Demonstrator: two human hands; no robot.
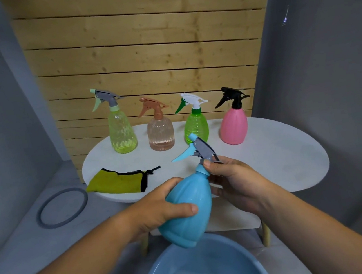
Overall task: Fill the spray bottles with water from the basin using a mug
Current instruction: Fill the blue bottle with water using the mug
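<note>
home corner | grey walls [328,71] | wood slats [141,50] | low white table [281,158]

a panel [141,50] of pale, knotty wood slats stood at the back, with dark gaps between the boards. the grey left wall [0,114] and right wall [331,94] flanked it. a white oval table [281,158] on light wooden legs [266,233] sat before the panel. the floor [19,261] was pale grey, and a grey ring [61,207] lay on it left of the table.
</note>
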